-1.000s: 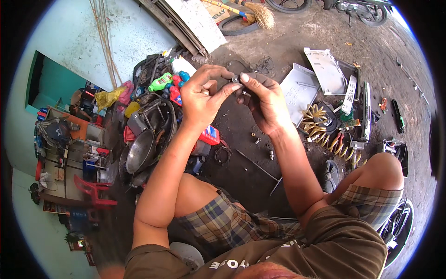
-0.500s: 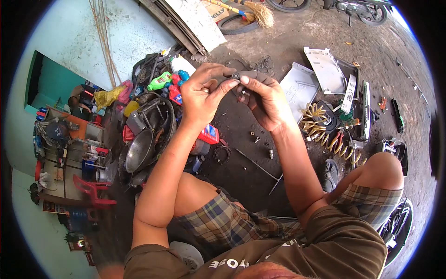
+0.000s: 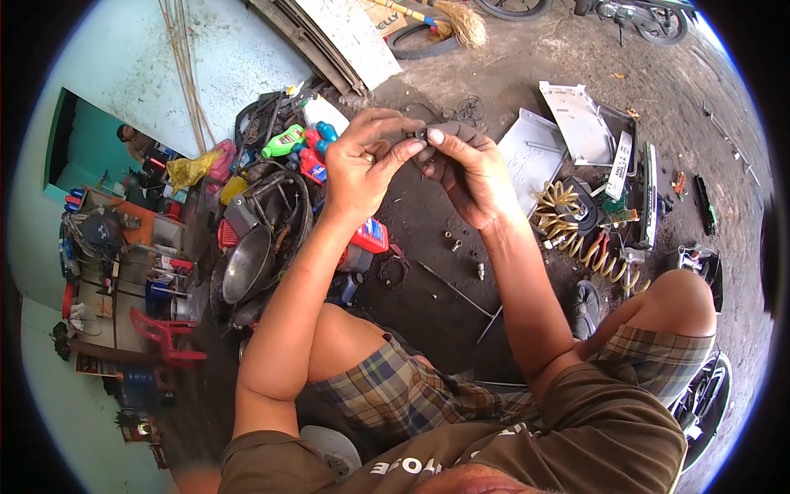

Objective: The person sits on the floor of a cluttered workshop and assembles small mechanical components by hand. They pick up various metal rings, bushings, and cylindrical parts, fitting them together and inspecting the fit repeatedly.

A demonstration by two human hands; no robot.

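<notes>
A small dark round part [image 3: 421, 133], too small to name surely, is pinched between both hands above the dark floor. My left hand [image 3: 369, 160] is closed, its thumb and index fingertips at the part's left side. From the right, my right hand [image 3: 467, 169] is closed on the same part, with thumb and fingers meeting it. The right hand's curled fingers are partly hidden behind its thumb. Below the hands, small metal fittings [image 3: 480, 270] lie on the ground beside a T-handle wrench [image 3: 461, 294].
At left stand colourful bottles [image 3: 284, 142], a metal bowl [image 3: 248, 265] and a red basket [image 3: 372, 236]. On the right lie flat metal panels [image 3: 533, 152], a coiled yellow hose [image 3: 576, 239] and a black-handled tool [image 3: 704, 204]. A broom [image 3: 461, 23] and motorcycle [image 3: 634, 20] are farther off.
Both hands keep the small part between their fingertips, with only a slight shift of the fingers. In the far-left opening, a person's head has become visible.
</notes>
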